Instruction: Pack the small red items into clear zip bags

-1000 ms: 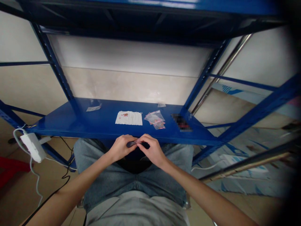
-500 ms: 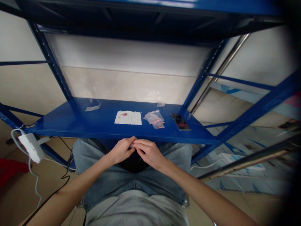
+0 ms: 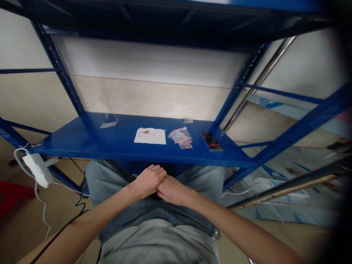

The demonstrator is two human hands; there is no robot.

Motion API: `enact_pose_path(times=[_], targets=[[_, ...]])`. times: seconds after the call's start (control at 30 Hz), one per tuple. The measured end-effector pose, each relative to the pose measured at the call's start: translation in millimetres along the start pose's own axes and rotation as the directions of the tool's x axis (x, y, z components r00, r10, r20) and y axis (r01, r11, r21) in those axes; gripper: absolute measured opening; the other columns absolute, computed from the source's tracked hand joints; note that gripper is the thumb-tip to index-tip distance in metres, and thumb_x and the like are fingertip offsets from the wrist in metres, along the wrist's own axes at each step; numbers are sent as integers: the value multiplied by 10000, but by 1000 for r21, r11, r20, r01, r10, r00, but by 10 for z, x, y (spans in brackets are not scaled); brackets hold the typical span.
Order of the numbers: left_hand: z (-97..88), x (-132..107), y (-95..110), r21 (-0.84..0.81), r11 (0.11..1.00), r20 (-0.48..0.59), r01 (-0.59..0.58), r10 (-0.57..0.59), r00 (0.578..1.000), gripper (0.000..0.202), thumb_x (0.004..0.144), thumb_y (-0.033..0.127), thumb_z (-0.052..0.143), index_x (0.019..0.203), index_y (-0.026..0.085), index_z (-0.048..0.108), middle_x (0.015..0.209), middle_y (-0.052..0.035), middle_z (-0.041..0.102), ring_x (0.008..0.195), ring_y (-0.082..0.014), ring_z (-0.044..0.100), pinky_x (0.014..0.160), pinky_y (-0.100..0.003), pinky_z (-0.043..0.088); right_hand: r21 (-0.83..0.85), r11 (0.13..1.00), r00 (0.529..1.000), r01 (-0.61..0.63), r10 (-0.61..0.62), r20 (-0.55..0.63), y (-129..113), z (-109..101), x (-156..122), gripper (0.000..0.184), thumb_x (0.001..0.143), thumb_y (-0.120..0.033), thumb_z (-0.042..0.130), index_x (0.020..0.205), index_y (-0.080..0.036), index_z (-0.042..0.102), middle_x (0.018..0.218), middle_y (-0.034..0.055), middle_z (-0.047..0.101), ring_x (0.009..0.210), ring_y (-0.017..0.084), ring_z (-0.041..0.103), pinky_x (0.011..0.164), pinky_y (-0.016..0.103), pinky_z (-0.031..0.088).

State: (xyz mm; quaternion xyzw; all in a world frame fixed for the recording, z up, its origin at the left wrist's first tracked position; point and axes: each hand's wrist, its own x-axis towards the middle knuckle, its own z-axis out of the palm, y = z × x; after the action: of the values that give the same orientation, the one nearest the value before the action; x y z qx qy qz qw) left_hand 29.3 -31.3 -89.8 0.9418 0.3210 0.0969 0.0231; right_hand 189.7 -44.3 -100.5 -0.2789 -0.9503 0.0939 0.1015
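My left hand (image 3: 150,179) and my right hand (image 3: 173,189) are pressed together over my lap, just in front of the shelf's edge. Both have curled fingers, and the left fingers overlap the right ones. Whatever is between them, if anything, is hidden from view. Beyond them on the blue shelf (image 3: 110,145) lies a white cloth-like sheet (image 3: 154,136) with small reddish and brown bits on its left part. To its right is a pile of clear zip bags (image 3: 181,136) with red edges and small contents.
A dark pixelated object (image 3: 211,141) lies at the shelf's right. Small clear bags rest at the back left (image 3: 108,125) and back right (image 3: 188,120). A white power strip (image 3: 37,170) hangs by the left post, with cables below. Another shelf (image 3: 165,25) spans overhead.
My hands have turned over and folded together, moving slightly toward me. Half a second ago their fingertips met around something small; now that spot is covered. Things on the shelf have stayed put.
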Motion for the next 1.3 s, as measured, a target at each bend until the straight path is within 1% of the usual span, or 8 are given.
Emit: enact_pose_path(times=[0.17, 0.3, 0.4, 0.67, 0.9, 1.1, 1.23, 1.3], targets=[[-147, -41, -85, -9, 1000, 4, 8, -8, 1000, 337, 803, 117, 579, 1135, 166, 549, 1077, -89, 660, 1019, -258, 598, 891, -394, 437, -86, 996, 997, 17, -23, -70, 15, -64, 62, 237, 918, -125, 528, 1084, -112, 697, 1106, 137, 717, 1079, 248, 632, 1022, 408, 471], [-276, -63, -137, 52, 995, -11, 85, -85, 996, 206, 819, 156, 579, 1025, 167, 570, 1000, -107, 665, 983, -276, 597, 861, -411, 435, -224, 974, 995, 37, -58, -87, 10, -119, 110, 206, 955, -145, 507, 1032, -146, 697, 1077, 114, 713, 1104, 238, 614, 1075, 428, 422], [-254, -45, -103, 73, 995, 2, 68, -68, 998, 179, 798, 115, 563, 971, 161, 570, 982, -127, 663, 965, -287, 598, 848, -421, 439, -262, 964, 998, 36, -47, -36, -6, -85, 140, 169, 931, -156, 550, 987, -128, 707, 973, 114, 723, 988, 248, 633, 976, 413, 478], [-126, -26, -105, -29, 996, 21, 85, -85, 996, 232, 762, 84, 579, 972, 180, 562, 982, -114, 679, 923, -271, 643, 819, -369, 472, -214, 975, 998, 66, -61, 27, 25, -85, 139, 150, 895, -144, 576, 880, -103, 720, 901, 131, 732, 864, 238, 645, 865, 370, 507], [-242, -73, -280, -220, 957, -57, 189, -207, 977, 113, 799, 124, 563, 894, 185, 573, 857, -85, 674, 770, -234, 644, 680, -296, 436, -50, 989, 991, 137, -136, 15, 101, -363, 283, 94, 882, -119, 610, 880, -111, 704, 936, 129, 731, 885, 230, 668, 845, 344, 518], [-196, -56, -584, -666, 724, -178, 181, -390, 903, 157, 835, 246, 580, 712, 178, 509, 611, 19, 540, 555, -120, 495, 544, -239, 319, 234, 950, 959, 207, -150, -239, 281, -842, 438, 228, 936, -144, 560, 1075, -213, 727, 1063, 47, 747, 1013, 190, 678, 918, 336, 514], [-122, -24, -694, -918, 378, -102, 123, -523, 846, 242, 848, 371, 639, 757, 162, 559, 558, 16, 569, 498, -104, 501, 542, -234, 358, 328, 945, 858, 25, 148, -492, 725, -932, 807, 200, 933, -238, 568, 974, -187, 757, 941, 51, 762, 839, 186, 696, 789, 306, 523], [-99, -21, -703, -954, 280, -70, 107, -553, 830, 285, 820, 394, 693, 725, 158, 566, 535, 3, 584, 486, -102, 510, 548, -236, 370, 404, 912, 800, -67, 291, -524, 1004, -838, 1078, 210, 916, -251, 577, 947, -152, 760, 839, 56, 758, 748, 180, 684, 711, 280, 510]])
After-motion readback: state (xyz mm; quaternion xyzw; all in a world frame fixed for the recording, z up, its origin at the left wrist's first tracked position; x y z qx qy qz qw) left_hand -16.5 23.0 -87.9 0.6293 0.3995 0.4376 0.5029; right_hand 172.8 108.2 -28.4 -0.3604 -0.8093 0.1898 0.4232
